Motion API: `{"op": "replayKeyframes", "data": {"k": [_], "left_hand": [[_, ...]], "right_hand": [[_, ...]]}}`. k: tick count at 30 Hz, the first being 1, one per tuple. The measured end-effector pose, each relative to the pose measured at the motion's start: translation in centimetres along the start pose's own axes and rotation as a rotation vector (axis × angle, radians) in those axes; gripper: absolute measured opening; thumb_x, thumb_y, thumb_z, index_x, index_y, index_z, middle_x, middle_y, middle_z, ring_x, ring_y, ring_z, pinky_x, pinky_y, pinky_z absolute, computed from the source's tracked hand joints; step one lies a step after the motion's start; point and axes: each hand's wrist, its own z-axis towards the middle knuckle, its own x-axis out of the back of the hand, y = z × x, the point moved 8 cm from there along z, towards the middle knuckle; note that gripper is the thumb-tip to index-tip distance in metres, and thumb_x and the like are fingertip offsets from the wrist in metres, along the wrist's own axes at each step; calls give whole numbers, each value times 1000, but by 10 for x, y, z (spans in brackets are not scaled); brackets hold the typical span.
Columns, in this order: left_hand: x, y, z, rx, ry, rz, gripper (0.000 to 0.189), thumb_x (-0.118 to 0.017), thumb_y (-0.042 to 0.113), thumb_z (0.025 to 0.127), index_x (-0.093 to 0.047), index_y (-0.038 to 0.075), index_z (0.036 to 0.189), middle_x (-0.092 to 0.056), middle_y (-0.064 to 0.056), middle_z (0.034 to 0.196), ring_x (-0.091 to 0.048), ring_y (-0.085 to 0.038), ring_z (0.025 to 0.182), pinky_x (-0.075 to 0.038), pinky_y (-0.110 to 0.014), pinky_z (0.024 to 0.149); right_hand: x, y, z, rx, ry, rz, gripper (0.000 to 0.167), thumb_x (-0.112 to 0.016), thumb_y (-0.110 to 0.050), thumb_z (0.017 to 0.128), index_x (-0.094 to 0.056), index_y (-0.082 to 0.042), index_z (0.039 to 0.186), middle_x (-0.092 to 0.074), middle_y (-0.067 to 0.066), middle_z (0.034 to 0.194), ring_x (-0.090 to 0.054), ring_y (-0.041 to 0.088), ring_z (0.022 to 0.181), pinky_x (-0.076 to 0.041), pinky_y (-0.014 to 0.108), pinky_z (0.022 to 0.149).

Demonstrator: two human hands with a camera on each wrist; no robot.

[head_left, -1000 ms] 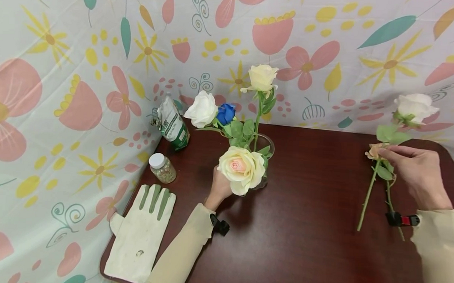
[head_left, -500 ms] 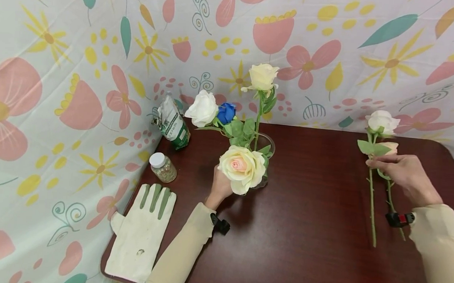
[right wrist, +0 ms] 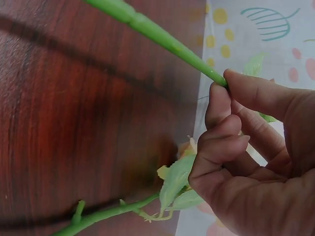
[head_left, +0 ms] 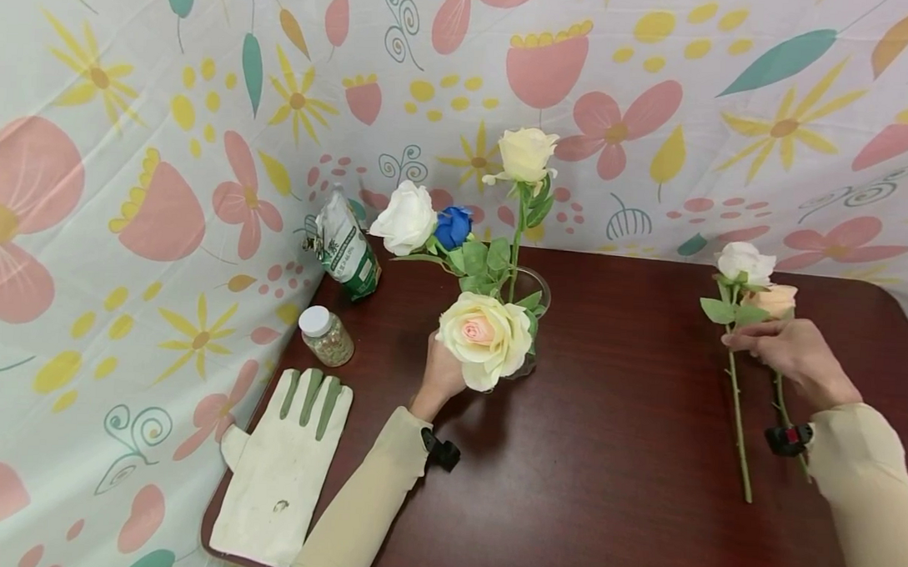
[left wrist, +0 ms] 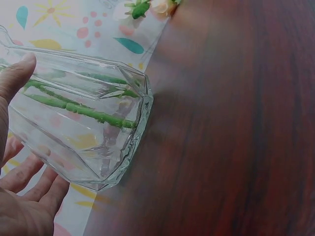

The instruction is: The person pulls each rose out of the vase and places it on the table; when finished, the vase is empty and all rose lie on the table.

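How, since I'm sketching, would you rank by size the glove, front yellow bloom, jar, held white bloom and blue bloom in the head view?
Glove
Front yellow bloom
Jar and held white bloom: look alike
Blue bloom

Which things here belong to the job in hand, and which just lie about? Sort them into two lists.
Job: glass vase, held by left hand; roses in it; white rose, pinched by right hand; probably peach rose.

Lying about, apparently: glove; lidded jar; bag.

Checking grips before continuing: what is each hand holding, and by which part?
Right hand: a white rose, its stem pinched below the leaves. Left hand: the glass vase, held around its side.
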Motion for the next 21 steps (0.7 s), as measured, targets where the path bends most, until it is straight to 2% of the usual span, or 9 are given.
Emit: {"op": "replayKeyframes", "data": {"k": [2, 4, 6, 8, 10, 12, 14, 18, 21], "left_hand": [[0, 0, 0, 13, -3, -4, 51, -91, 22, 84, -73, 4, 129, -80, -15, 119, -78, -29, 114, -65, -41, 101], [-1, -2, 0, 24, -7, -7, 52, -91, 23, 84, -73, 5, 130, -80, -14, 120, -78, -28, 115, -65, -40, 102], [-2, -4, 0, 32, -15, -1, 52, -91, 25, 85, -73, 6, 130, -80, -13, 121, -78, -27, 116, -64, -39, 103], [-3, -5, 0, 24, -19, 24, 51, -90, 27, 86, -73, 7, 130, -80, -12, 121, -78, -27, 116, -64, -38, 103], [-2, -4, 1, 6, -21, 47, 50, -90, 28, 87, -74, 7, 130, -80, -12, 121, -78, -27, 115, -65, -39, 102], [-2, -2, 1, -12, -15, 70, 50, -89, 27, 88, -73, 6, 130, -80, -12, 120, -78, -28, 114, -65, -40, 100], [-1, 0, 1, -19, -9, 70, 50, -90, 26, 87, -73, 5, 129, -80, -13, 119, -78, -29, 113, -66, -41, 100], [-2, -2, 1, -2, -15, 50, 48, -89, 26, 88, -73, 6, 129, -80, -12, 119, -78, -27, 113, -66, -41, 100], [-2, -4, 0, 19, -24, 26, 48, -89, 27, 88, -73, 7, 129, -80, -12, 119, -78, -26, 114, -66, -40, 100]], "right_hand": [[0, 1, 2, -2, 7, -32, 48, -70, -40, 107, -79, 5, 123, -64, -29, 88, -58, -4, 79, -53, 25, 68], [-1, 3, 5, -13, 9, -58, 54, -70, -44, 106, -77, 6, 126, -75, -7, 96, -64, 1, 84, -58, 34, 78], [-2, 7, 6, -36, 4, -70, 58, -68, -48, 106, -76, 6, 128, -75, 23, 114, -71, 19, 97, -59, 47, 86], [-3, 10, 7, -49, -5, -79, 60, -67, -50, 106, -76, 4, 129, -64, 38, 136, -71, 20, 98, -59, 50, 87], [-5, 12, 7, -54, -13, -78, 58, -67, -50, 106, -77, 3, 128, -54, 42, 148, -71, 20, 97, -59, 48, 86], [-5, 12, 8, -45, -6, -89, 52, -68, -46, 107, -79, 2, 125, -57, 39, 146, -61, -1, 84, -57, 39, 82], [-5, 13, 9, -42, 5, -95, 50, -70, -44, 106, -80, 2, 123, -59, 39, 145, -57, -6, 81, -58, 40, 82], [-8, 17, 9, -46, 2, -89, 55, -69, -44, 106, -76, 6, 128, -54, 44, 147, -72, 34, 102, -59, 57, 90], [-11, 21, 10, -56, -10, -84, 60, -67, -46, 107, -72, 8, 133, -48, 46, 151, -56, 59, 130, -56, 66, 95]]}}
